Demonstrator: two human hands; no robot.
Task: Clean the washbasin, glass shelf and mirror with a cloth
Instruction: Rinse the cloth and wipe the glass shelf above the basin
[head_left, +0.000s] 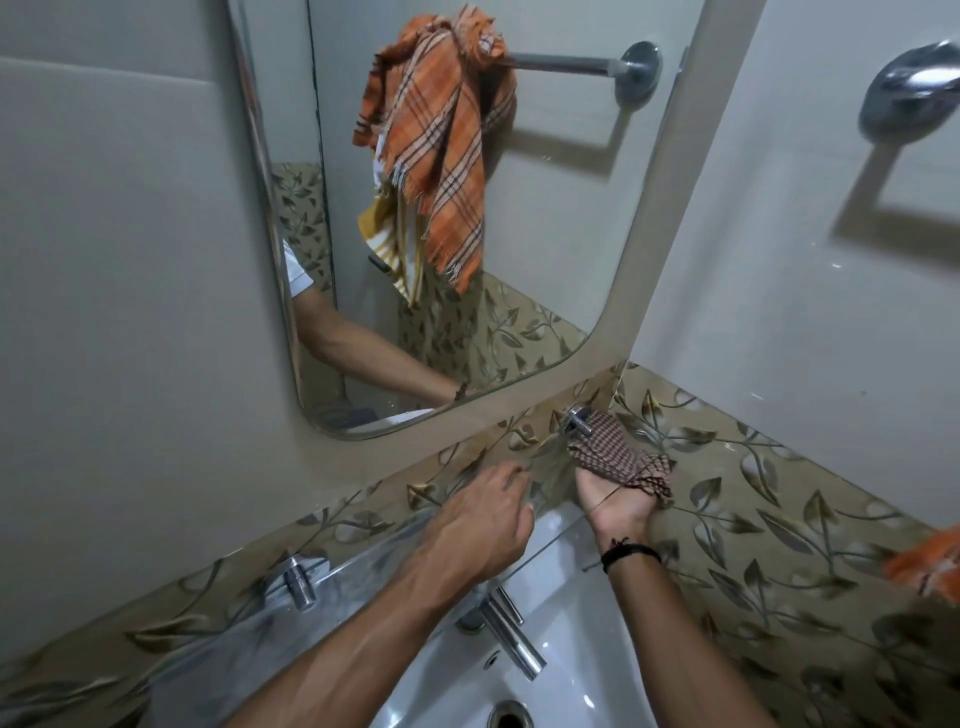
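Note:
My right hand (615, 501) grips a brown checked cloth (618, 457) and holds it against the right end of the glass shelf (363, 566), just below the shelf's chrome bracket (579, 420). My left hand (483, 519) rests palm down on the glass shelf with its fingers spread toward the wall. The white washbasin (587, 670) lies under the shelf, with a chrome tap (511, 636) and the drain (509, 717). The mirror (441, 208) hangs above on the wall and reflects my arm.
A second chrome shelf bracket (298, 579) sits at the left. An orange checked towel shows in the mirror on a reflected rail; a bit of the real towel (924, 566) is at the right edge. Leaf-patterned tiles (753, 493) back the corner.

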